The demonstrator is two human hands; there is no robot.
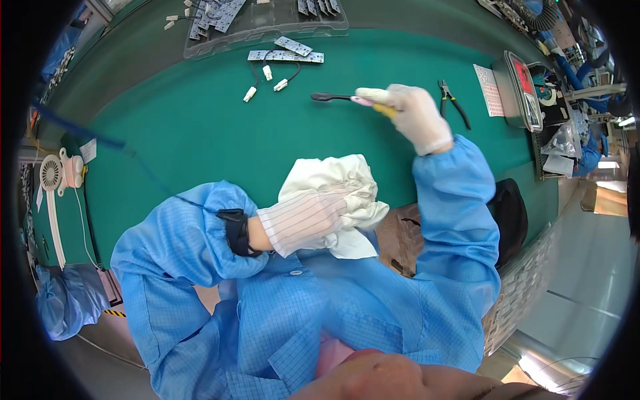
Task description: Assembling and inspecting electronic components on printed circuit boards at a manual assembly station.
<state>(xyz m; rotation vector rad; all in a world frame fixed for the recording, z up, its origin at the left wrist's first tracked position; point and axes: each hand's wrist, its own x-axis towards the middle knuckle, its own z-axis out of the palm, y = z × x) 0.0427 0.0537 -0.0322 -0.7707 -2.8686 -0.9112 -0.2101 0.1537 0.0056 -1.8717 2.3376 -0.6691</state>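
Observation:
In my gloved right hand (420, 117), raised over the right half of the green mat (220, 127), is a toothbrush (327, 97). Its dark oval head points left, and pink and yellow show on the handle by my fingers. My left hand (307, 217), in a striped white glove, is bunched around a crumpled white cloth (325, 175) close to my chest. Folds of the cloth hide some of those fingers. Beyond the hands lie narrow white circuit boards (287, 56) with short dark leads and white connectors (267, 72).
A clear plastic tray (267, 41) at the far edge holds more boards. Pliers (455, 105) lie right of my right hand, near a dotted sheet (489, 90) and a metal-rimmed box (523, 90). A blue cord (87, 130) runs to my left wrist strap (237, 232). A small fan (53, 172) stands left.

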